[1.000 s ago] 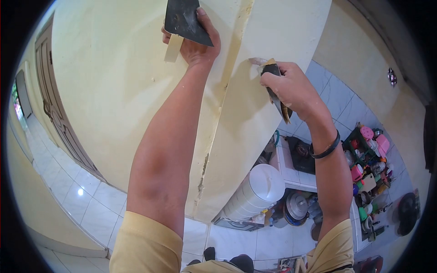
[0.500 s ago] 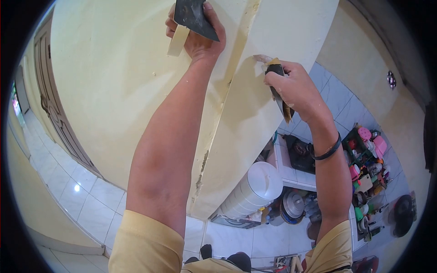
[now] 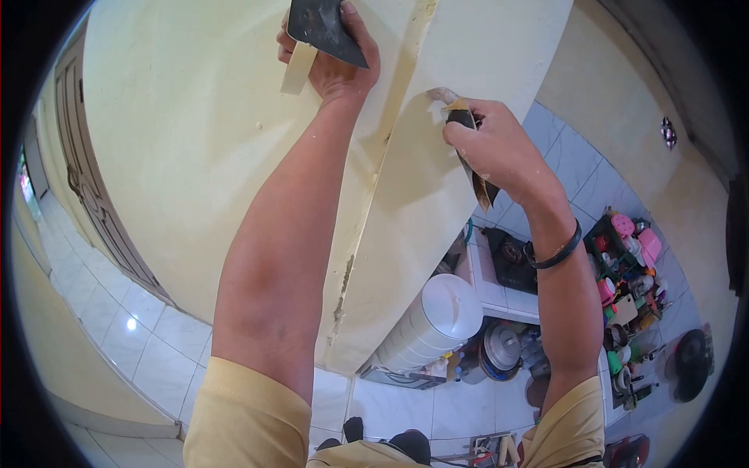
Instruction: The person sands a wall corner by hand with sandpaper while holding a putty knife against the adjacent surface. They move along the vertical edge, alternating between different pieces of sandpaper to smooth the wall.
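My left hand (image 3: 343, 66) is raised at the top, closed round a dark flat plate (image 3: 326, 31) with a pale yellow strip-like handle (image 3: 299, 69). In my right hand (image 3: 503, 152) is a scraper (image 3: 471, 160) with a dark grip, pinched between thumb and fingers. Its pale, smeared upper part lies by my extended index finger, close to the cream wall (image 3: 421, 164); whether it touches is unclear. A rough groove (image 3: 343, 288) with chipped spots runs along the wall between my arms.
A brown door (image 3: 97, 187) stands at the left above white floor tiles (image 3: 129, 327). Below my right hand are a white drum (image 3: 452, 306), a black stove (image 3: 511, 257) and a lidded pot (image 3: 502, 347). Racks of dishes (image 3: 624, 242) fill the right side.
Both hands, with the plate and the scraper, have shifted slightly left in view. The wall and background have moved slightly left too. Both grips stay the same.
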Available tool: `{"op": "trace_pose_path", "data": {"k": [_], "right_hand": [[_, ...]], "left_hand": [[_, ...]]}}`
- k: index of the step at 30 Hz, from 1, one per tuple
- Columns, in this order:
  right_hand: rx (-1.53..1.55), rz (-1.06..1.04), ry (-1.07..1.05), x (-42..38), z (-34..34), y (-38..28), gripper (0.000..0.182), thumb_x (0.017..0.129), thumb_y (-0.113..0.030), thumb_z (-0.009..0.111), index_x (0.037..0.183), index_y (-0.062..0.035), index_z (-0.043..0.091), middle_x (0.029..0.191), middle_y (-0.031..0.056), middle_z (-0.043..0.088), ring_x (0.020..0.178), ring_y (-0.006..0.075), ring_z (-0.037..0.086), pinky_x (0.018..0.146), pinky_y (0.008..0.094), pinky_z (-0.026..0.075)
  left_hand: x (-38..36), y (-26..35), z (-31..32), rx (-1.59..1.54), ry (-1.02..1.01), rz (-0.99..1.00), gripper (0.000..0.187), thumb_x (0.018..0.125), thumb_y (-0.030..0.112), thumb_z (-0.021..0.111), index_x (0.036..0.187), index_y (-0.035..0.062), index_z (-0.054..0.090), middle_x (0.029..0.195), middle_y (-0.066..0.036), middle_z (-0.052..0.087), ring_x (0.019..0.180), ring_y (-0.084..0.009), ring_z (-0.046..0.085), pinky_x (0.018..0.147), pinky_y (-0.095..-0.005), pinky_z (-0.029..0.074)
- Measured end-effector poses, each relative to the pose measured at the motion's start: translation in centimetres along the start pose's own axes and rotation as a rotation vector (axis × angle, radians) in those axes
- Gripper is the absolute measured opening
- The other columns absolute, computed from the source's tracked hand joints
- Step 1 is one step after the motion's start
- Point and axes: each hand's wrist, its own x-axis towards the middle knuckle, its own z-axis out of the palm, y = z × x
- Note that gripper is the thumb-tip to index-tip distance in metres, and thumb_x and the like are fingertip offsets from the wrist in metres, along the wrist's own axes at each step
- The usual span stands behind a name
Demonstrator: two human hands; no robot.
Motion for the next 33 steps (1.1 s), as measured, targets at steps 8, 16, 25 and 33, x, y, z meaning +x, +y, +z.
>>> {"op": "trace_pose_path", "data": {"k": [8, 16, 25, 33], "right_hand": [[-0.037, -0.169, 0.098, -0.7, 0.9, 1.1, 0.052, 0.083, -0.012, 0.055, 0.133, 0.0012, 0.066, 0.079, 0.0105, 0.066, 0.069, 0.0159, 0.059, 0.070, 0.0287, 0.051], [-0.042, -0.163, 0.137, -0.7, 0.4, 1.3, 0.057, 0.082, -0.017, 0.056, 0.137, -0.0053, 0.065, 0.086, 0.0155, 0.065, 0.076, 0.0214, 0.060, 0.078, 0.0329, 0.052], [-0.229, -0.272, 0.249, 0.6, 1.5, 2.5, 0.058, 0.081, -0.011, 0.052, 0.137, -0.0037, 0.064, 0.076, 0.0070, 0.057, 0.070, 0.0150, 0.054, 0.069, 0.0300, 0.048], [-0.246, -0.280, 0.256, 0.8, 1.5, 2.4, 0.059, 0.080, -0.012, 0.053, 0.138, -0.0047, 0.063, 0.079, 0.0101, 0.062, 0.069, 0.0174, 0.055, 0.069, 0.0315, 0.049]], "left_hand": [[0.1, 0.2, -0.2, -0.034, -0.004, 0.034, 0.059, 0.107, 0.050, 0.039, 0.138, 0.0022, 0.057, 0.139, -0.014, 0.062, 0.130, -0.0339, 0.054, 0.110, -0.0442, 0.038], [0.1, -0.4, 0.3, 0.009, 0.012, 0.029, 0.060, 0.110, 0.046, 0.036, 0.138, -0.0017, 0.058, 0.145, -0.022, 0.057, 0.136, -0.0388, 0.051, 0.114, -0.0441, 0.039], [-0.1, -0.6, 0.4, -0.016, -0.006, -0.016, 0.062, 0.109, 0.049, 0.035, 0.139, -0.0012, 0.057, 0.146, -0.022, 0.056, 0.137, -0.0387, 0.051, 0.114, -0.0446, 0.040], [0.0, -0.6, 0.4, 0.018, 0.010, 0.055, 0.063, 0.110, 0.049, 0.033, 0.137, -0.0027, 0.058, 0.145, -0.022, 0.057, 0.136, -0.0390, 0.051, 0.114, -0.0450, 0.039]]}}
